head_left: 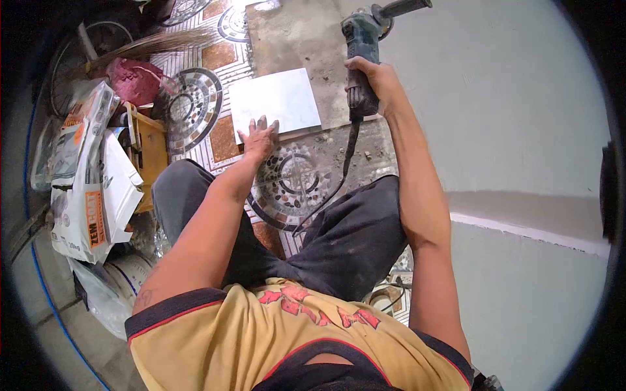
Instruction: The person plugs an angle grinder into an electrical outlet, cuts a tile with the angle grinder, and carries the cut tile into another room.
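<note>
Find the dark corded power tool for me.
In the head view, the dark corded power tool is near the top, right of centre, gripped in the bare right hand and right of the flat white rectangular panel.

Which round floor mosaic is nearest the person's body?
The round mosaic between the knees, just below the white panel in view; the other round mosaics show higher in the picture, farther off.

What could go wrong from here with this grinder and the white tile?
The grinder is in the right hand alone, its side handle ungripped, so it might kick. The bare left hand rests on the tile's near edge and could get cut. The cord runs down between the legs and might snag.
</note>
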Action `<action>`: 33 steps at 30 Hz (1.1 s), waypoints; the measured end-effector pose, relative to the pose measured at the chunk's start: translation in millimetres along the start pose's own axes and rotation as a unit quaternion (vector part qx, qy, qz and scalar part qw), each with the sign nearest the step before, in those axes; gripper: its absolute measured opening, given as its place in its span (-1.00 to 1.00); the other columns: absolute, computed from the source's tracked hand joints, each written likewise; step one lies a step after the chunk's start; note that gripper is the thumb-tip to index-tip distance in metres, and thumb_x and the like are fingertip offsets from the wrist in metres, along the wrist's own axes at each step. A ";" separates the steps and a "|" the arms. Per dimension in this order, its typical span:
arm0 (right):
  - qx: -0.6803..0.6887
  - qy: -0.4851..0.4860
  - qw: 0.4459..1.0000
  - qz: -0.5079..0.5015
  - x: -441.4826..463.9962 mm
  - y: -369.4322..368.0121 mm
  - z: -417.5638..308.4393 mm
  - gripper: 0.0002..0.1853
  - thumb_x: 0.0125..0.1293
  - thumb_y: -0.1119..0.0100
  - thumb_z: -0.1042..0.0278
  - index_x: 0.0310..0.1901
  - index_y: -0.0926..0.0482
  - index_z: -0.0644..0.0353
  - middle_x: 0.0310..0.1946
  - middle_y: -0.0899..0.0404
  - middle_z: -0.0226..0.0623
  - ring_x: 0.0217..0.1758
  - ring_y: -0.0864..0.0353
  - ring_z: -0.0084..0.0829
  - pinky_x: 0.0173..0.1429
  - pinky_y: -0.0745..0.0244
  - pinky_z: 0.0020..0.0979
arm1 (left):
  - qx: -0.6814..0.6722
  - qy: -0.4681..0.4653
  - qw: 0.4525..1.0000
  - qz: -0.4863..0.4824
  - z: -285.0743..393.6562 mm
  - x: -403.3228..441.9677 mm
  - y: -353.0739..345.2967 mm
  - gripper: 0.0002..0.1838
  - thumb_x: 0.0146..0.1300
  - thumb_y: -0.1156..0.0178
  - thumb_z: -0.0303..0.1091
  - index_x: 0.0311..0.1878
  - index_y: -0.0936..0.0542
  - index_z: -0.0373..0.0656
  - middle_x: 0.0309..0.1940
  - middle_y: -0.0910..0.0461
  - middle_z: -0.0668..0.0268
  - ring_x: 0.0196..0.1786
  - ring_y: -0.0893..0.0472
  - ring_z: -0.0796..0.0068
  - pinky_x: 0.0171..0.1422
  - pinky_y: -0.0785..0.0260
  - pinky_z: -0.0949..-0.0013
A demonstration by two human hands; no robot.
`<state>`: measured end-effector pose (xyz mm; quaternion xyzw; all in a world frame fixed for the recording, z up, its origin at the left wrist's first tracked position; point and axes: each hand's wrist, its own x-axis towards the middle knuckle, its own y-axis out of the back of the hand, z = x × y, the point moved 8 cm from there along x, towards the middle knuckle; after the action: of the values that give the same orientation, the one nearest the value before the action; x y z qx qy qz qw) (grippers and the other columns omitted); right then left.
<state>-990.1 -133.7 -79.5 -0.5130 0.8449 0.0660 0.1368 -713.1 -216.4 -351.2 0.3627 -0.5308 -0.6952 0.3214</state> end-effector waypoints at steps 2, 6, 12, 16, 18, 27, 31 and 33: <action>0.002 0.004 1.000 -0.005 0.4 -2.0 0.2 -0.76 0.17 -0.38 0.25 -0.40 -0.62 0.29 -0.56 -0.62 -0.25 -0.60 -0.64 -0.42 -0.50 -0.55 -0.41 | 0.002 0.024 1.000 -0.006 1.0 13.2 5.9 -0.50 0.39 -0.11 -0.17 0.39 -0.45 0.48 0.58 -0.14 0.35 0.61 -0.06 -0.03 0.44 0.17 -0.70; -0.026 -0.017 1.000 0.003 -5.4 -6.2 -0.9 -0.75 0.17 -0.38 0.26 -0.40 -0.61 0.30 -0.55 -0.61 -0.24 -0.60 -0.64 -0.40 -0.50 -0.54 -0.40 | 0.001 0.038 0.999 -0.008 -3.5 35.0 3.0 -0.51 0.41 -0.07 -0.22 0.37 -0.47 0.50 0.59 -0.14 0.43 0.61 -0.09 0.03 0.45 0.14 -0.68; -0.052 -0.029 0.998 -0.002 -21.9 -17.9 -5.9 -0.71 0.12 -0.41 0.25 -0.35 -0.58 0.32 -0.54 -0.58 -0.24 -0.59 -0.64 -0.38 -0.53 -0.54 -0.38 | 0.016 0.031 0.999 -0.012 -14.7 39.7 3.0 -0.37 0.39 -0.08 -0.33 0.44 -0.35 0.60 0.61 -0.09 0.46 0.60 -0.12 0.06 0.44 0.09 -0.67; -0.062 0.017 0.998 -0.008 -28.0 -25.8 -22.2 -0.69 0.13 -0.42 0.23 -0.32 -0.58 0.33 -0.55 -0.58 -0.25 -0.60 -0.63 -0.39 -0.53 -0.56 -0.38 | -0.115 0.054 0.990 -0.066 7.5 61.1 28.3 -0.63 0.38 -0.18 -0.18 0.24 -0.63 0.20 0.35 -0.49 0.12 0.29 -0.53 0.09 0.41 -0.25 -0.34; -0.083 0.068 0.994 -0.005 -22.3 -29.2 -33.8 -0.68 0.15 -0.42 0.22 -0.30 -0.58 0.32 -0.55 -0.58 -0.26 -0.60 -0.63 -0.39 -0.53 -0.58 -0.38 | -0.426 0.001 0.899 -0.101 48.8 106.0 45.8 -0.58 0.38 -0.22 0.00 0.04 -0.70 -0.15 -0.07 -0.70 0.08 -0.07 -0.70 0.19 0.18 -0.54 0.04; 0.014 0.118 0.986 -0.114 16.8 -68.0 -76.9 -0.71 0.24 -0.37 0.24 -0.17 -0.67 0.32 -0.37 -0.68 -0.28 -0.41 -0.68 -0.46 -0.26 -0.65 -0.42 | -0.844 -0.205 0.473 -0.150 190.1 101.5 313.8 -0.30 0.39 -0.03 0.36 0.19 -0.53 -0.13 -0.05 -0.64 0.22 -0.01 -0.65 0.30 0.12 -0.57 0.13; 0.054 0.075 0.986 -0.136 8.4 -102.2 -74.4 -0.84 0.29 -0.30 0.23 -0.20 -0.67 0.11 -0.46 -0.62 -0.41 -0.56 -0.52 -0.50 -0.43 -0.53 -0.44 | -0.859 -0.128 0.465 -0.172 162.0 119.6 307.1 -0.43 0.46 0.00 0.28 0.08 -0.56 -0.05 -0.26 -0.62 0.29 -0.17 -0.63 0.32 -0.01 -0.56 0.16; 0.056 0.028 0.984 -0.169 27.7 -108.9 -41.0 -0.81 0.30 -0.30 0.20 -0.15 -0.67 0.09 -0.37 -0.65 -0.37 -0.44 -0.59 -0.48 -0.32 -0.58 -0.40 | -0.894 -0.128 0.403 -0.146 148.3 142.4 275.2 -0.47 0.47 0.00 0.26 0.05 -0.56 -0.05 -0.29 -0.61 0.30 -0.22 -0.62 0.31 -0.08 -0.55 0.13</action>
<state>-912.4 -218.2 -45.5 -0.6418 0.7517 -0.0200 0.1505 -897.0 -323.3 -81.4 -0.1527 0.4198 -0.8483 0.2844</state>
